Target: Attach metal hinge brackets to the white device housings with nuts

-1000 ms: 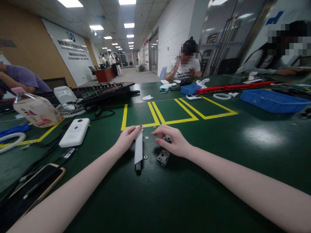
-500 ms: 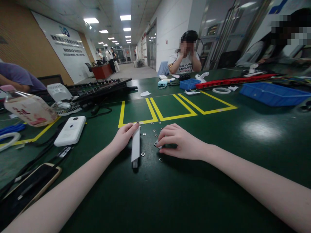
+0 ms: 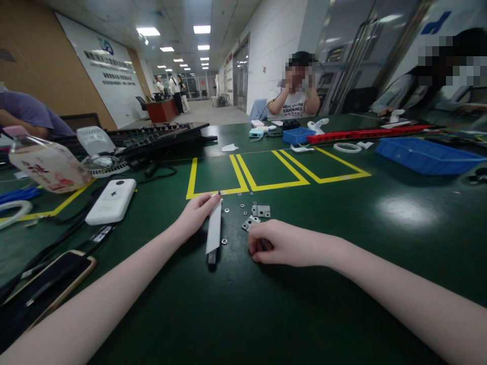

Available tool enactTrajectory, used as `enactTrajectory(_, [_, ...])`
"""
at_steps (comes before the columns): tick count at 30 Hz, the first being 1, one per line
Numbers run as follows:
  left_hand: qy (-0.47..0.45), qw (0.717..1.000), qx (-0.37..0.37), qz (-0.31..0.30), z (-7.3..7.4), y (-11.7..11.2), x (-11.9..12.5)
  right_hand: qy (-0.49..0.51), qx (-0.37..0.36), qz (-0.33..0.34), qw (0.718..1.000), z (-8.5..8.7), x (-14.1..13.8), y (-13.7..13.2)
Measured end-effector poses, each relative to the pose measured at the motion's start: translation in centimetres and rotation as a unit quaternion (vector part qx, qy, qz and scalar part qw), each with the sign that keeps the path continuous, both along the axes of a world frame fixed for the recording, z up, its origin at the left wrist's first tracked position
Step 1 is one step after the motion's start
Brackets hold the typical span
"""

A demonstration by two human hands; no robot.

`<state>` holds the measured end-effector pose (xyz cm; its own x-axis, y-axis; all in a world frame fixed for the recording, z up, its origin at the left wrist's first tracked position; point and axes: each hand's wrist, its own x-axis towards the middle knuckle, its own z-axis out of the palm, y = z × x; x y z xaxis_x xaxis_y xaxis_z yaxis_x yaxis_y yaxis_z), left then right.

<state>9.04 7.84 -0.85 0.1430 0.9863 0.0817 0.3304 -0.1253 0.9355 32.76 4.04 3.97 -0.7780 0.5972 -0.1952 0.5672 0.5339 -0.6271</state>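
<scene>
My left hand [image 3: 198,215] is closed around the far end of a narrow white and grey bar [image 3: 214,230], thumb on top; a dark metal channel shows at its near end. My right hand [image 3: 276,243] rests on the table with its fingers curled together, the tips pressed to the surface; whatever is between them is hidden. Just beyond its knuckles lie two small grey metal plates with holes, one flat plate [image 3: 262,211] and one slanted plate [image 3: 250,223]. Several small metal rings, nuts or washers, are scattered between the hands, the nearest ring [image 3: 224,242] beside the bar.
Yellow tape frames [image 3: 274,186] mark the green table ahead. To the left are a white power bank [image 3: 111,202], cables, a phone [image 3: 49,289] and a bottle [image 3: 49,165]. A blue tray [image 3: 426,156] stands at the right. People sit around the far side.
My right hand has left the metal plates and come down toward me, onto the spot where a small ring lay. Both plates now show. My left hand keeps its hold on the bar.
</scene>
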Motion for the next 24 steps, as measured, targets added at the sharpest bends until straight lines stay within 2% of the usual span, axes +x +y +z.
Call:
enactTrajectory(2, [-0.003,1.000,0.005,-0.006,-0.2,0.1,0.0,0.029,-0.056,-0.011,0.998,-0.4,0.0,0.1])
enactTrajectory(5, [-0.008,1.000,0.008,-0.015,-0.5,0.3,-0.1,0.117,-0.089,-0.040,0.988,-1.4,-0.5,0.4])
enactTrajectory(8, [-0.014,1.000,0.013,-0.021,-0.6,0.4,-0.2,0.235,-0.072,-0.111,0.963,-2.7,-1.7,1.2])
enactTrajectory(11, [-0.014,0.999,0.032,-0.024,-0.6,0.4,-0.2,0.335,-0.041,-0.185,0.923,-3.3,-3.1,2.8])
enactTrajectory(14, [-0.014,0.999,0.040,-0.024,-0.5,0.3,-0.2,0.393,-0.038,-0.215,0.893,-2.8,-4.3,4.6])
enactTrajectory(17, [-0.016,0.999,0.042,-0.025,-0.5,0.4,-0.2,0.418,-0.039,-0.226,0.879,-1.6,-5.4,6.0])
enactTrajectory(20, [-0.018,0.998,0.044,-0.028,-0.7,0.6,-0.2,0.408,-0.044,-0.237,0.880,-0.6,-6.3,6.6])
enactTrajectory(24, [-0.019,0.998,0.047,-0.033,-0.8,0.8,-0.3,0.384,-0.085,-0.239,0.888,-0.2,-7.1,6.9])
